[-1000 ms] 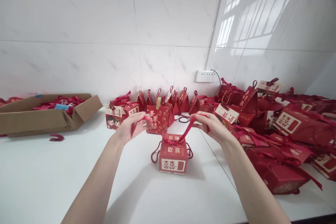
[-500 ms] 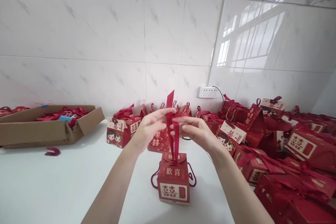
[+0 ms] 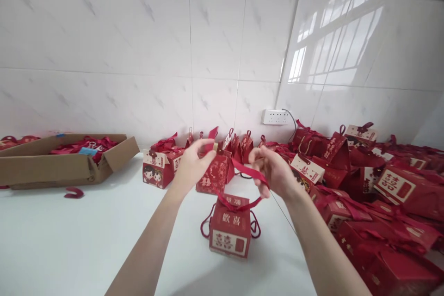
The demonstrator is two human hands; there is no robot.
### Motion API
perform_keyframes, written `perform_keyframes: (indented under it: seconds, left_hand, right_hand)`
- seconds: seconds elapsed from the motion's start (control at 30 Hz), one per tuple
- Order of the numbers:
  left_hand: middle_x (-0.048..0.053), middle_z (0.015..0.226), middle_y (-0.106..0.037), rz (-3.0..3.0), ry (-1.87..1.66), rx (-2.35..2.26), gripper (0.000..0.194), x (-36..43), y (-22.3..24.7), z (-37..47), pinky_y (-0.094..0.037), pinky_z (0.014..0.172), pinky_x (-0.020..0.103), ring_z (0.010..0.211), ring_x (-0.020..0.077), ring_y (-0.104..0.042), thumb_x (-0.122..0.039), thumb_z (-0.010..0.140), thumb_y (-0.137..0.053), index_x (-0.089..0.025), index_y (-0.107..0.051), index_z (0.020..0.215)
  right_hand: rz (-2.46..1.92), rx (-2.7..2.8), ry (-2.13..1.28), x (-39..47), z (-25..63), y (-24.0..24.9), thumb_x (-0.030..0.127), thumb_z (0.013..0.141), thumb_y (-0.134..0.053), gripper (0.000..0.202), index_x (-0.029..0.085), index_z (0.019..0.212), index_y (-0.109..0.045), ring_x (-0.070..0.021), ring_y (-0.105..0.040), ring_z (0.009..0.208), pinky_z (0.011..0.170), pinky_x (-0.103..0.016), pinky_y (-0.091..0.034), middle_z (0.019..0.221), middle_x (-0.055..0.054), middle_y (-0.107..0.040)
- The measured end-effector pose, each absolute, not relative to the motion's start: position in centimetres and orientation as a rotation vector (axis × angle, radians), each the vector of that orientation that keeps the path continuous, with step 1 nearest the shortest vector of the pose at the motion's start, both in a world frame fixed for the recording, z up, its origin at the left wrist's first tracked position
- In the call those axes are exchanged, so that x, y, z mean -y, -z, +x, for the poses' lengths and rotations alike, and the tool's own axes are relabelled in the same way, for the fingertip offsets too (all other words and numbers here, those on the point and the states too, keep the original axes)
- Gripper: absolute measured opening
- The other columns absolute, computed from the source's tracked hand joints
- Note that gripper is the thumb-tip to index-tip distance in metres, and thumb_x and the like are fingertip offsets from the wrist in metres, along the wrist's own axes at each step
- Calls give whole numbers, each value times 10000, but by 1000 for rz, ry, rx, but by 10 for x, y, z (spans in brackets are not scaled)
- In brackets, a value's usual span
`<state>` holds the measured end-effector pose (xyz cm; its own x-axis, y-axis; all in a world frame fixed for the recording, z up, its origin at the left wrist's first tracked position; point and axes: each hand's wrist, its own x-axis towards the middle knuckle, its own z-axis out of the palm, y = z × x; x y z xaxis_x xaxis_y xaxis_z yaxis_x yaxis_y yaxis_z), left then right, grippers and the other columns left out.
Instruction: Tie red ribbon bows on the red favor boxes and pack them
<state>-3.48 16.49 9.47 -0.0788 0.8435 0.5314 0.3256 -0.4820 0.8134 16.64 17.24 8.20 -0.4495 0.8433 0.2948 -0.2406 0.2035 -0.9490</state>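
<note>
Holding red ribbon (image 3: 248, 171) with left hand (image 3: 192, 166) and right hand (image 3: 273, 173) over near box (image 3: 229, 226); box already shut, no bow yet

Free room: a broad stretch of table (image 3: 79, 240) left of the left forearm (image 3: 149, 236), bounded behind by the carton (image 3: 52, 166) and a curved scrap (image 3: 75, 193); a narrower strip between the box (image 3: 231, 231) and the right forearm (image 3: 314, 236). Obstacles: beyond that forearm, the pile (image 3: 388, 236); behind the box, more boxes (image 3: 212, 176) before the wall (image 3: 138, 55); above it, the ribbon (image 3: 255, 175), crossing between the hands (image 3: 274, 171); at its sides, cords (image 3: 256, 227) jutting out
</note>
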Motion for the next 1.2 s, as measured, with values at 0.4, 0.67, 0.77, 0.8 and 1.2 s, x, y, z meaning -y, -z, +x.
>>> perform_keyframes:
  seconds: [0.4, 0.67, 0.77, 0.8, 1.2]
  left_hand:
    - [94, 1270, -461, 2246, -591, -1454, 410, -120, -18, -23, -260, 1020, 540, 1224, 326, -395, -494, 745, -612, -234, -547, 1055]
    - [54, 1302, -491, 2294, -867, -1583, 176, -135, -7, -39, -215, 1024, 523, 1228, 256, -431, -192, 842, -468, -245, -565, 979]
    - [42, 1158, -579, 2242, -915, -1534, 144, -133, -1, -28, -235, 1011, 495, 1149, 226, -493, -211, 864, -434, -228, -564, 926]
    - [46, 1122, -588, 2240, -922, -1514, 128, -132, 1, -24, -245, 1003, 492, 1130, 228, -501, -251, 862, -457, -223, -559, 934]
    - [72, 1055, -531, 2324, -912, -1308, 135, -133, 6, -26, -344, 968, 464, 1077, 244, -496, -241, 794, -512, -199, -563, 912]
  right_hand:
    - [-815, 2253, -573, -163, 173, -10, 181, 836, -566, 180, 225, 912, -722, -184, -611, 866, 782, -326, -492, 923, -64, -673]
    - [-976, 2279, -324, -145, 169, -8, 186, 891, -502, 188, 209, 905, -688, -142, -601, 686, 676, -270, -480, 803, -32, -653]
    - [-1021, 2164, -160, -145, 166, -3, 205, 879, -526, 161, 205, 939, -676, -173, -616, 751, 677, -297, -491, 885, -58, -662]
    - [-1011, 2148, -106, -146, 166, -1, 204, 869, -539, 157, 204, 943, -677, -196, -617, 831, 719, -320, -496, 956, -76, -655]
    - [-1088, 2267, -326, -147, 159, -1, 127, 837, -520, 133, 193, 736, -577, -167, -572, 735, 683, -308, -470, 813, -39, -602]
